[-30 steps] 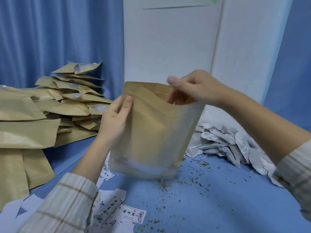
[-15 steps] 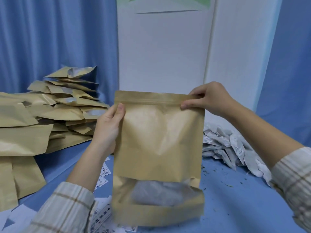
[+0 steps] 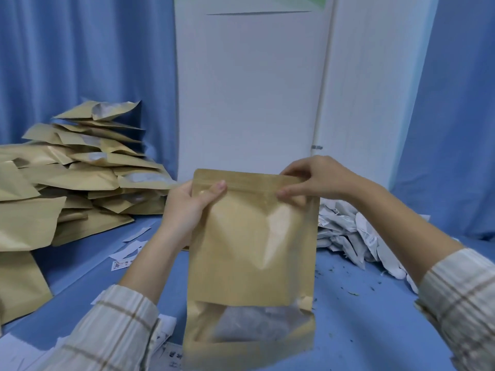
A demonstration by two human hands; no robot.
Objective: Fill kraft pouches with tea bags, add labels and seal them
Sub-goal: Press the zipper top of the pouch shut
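I hold a kraft pouch upright above the blue table. Tea bags show through its clear window near the bottom. My left hand grips the pouch's upper left corner, thumb on the front. My right hand pinches the top strip near the right corner, thumb in front and fingers behind. The pouch's mouth looks flat and closed along the top strip.
A tall heap of kraft pouches fills the left side. Loose white tea bags lie piled at the right. Paper labels are scattered on the blue table, with tea crumbs. A white panel and blue curtains stand behind.
My right hand has come out of the pouch mouth and moved onto the top strip. The pouch was lifted upright and its mouth went flat; my left hand slid up to the corner.
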